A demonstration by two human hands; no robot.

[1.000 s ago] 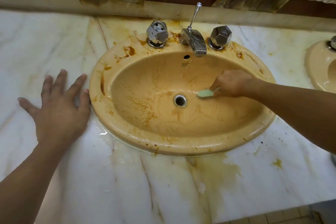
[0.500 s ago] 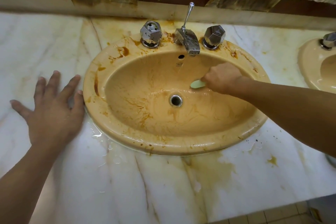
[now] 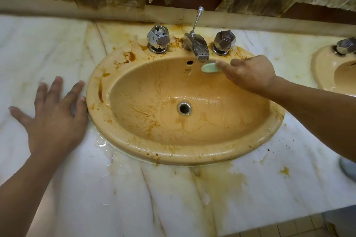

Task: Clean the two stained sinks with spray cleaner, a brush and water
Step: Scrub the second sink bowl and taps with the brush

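A marbled white worktop (image 3: 134, 198), streaked with brown stains and wet patches, is seen to carry everything. Set into it is a tan oval sink (image 3: 173, 157), smeared with rust-brown marks on its rim and bowl; a second sink (image 3: 325, 75) is cut off at the right edge. The left hand (image 3: 55, 119) is laid flat on the worktop with fingers spread, nothing held, its fingertips touching the sink's left rim. The right hand (image 3: 250, 73) is curled round a pale green brush (image 3: 210, 67), which is held at the bowl's back wall, just under the spout (image 3: 198, 48). The spout is flanked by two faceted knobs (image 3: 159, 37). The drain (image 3: 184, 108) is found at the bowl's centre.
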